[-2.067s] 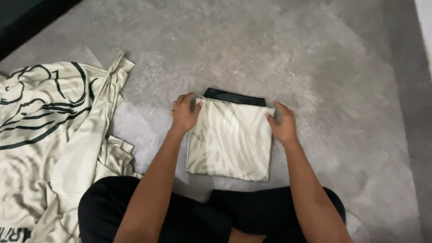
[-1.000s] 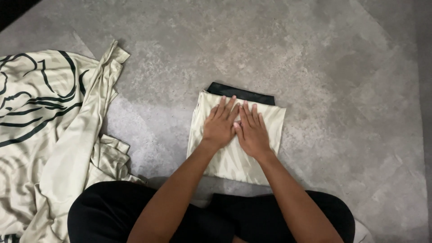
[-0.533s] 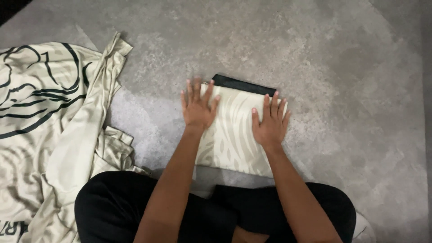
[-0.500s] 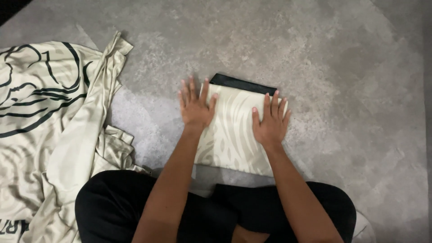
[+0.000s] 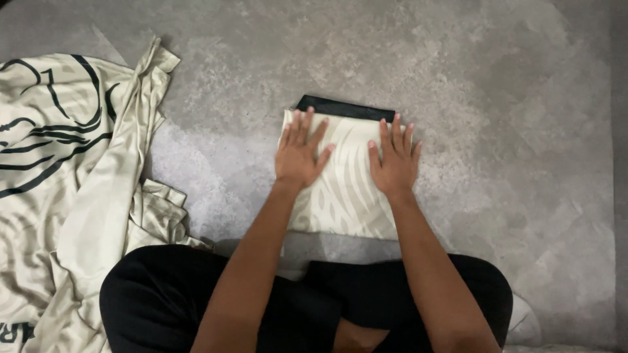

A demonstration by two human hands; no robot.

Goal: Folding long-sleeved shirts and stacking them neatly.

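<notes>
Left hand [image 5: 299,155] & right hand [image 5: 393,165] flat on folded cream garment [image 5: 343,196], fingers [image 5: 307,127] spread wide, holding nothing, grey floor [image 5: 497,131], loose cream shirts [image 5: 72,163] at left.

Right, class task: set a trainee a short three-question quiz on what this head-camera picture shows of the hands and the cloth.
1. True or false: both hands lie flat, palms down, on the folded cream garment.
2. Which colour is the edge showing at the far side of the folded garment? A) red B) black C) blue
3. Fill in: the unfolded cream garment with black lines lies on the grey floor to the person's ____.

Key
1. True: the left hand and the right hand press on it side by side, fingers spread, apart from each other.
2. B
3. left
</notes>
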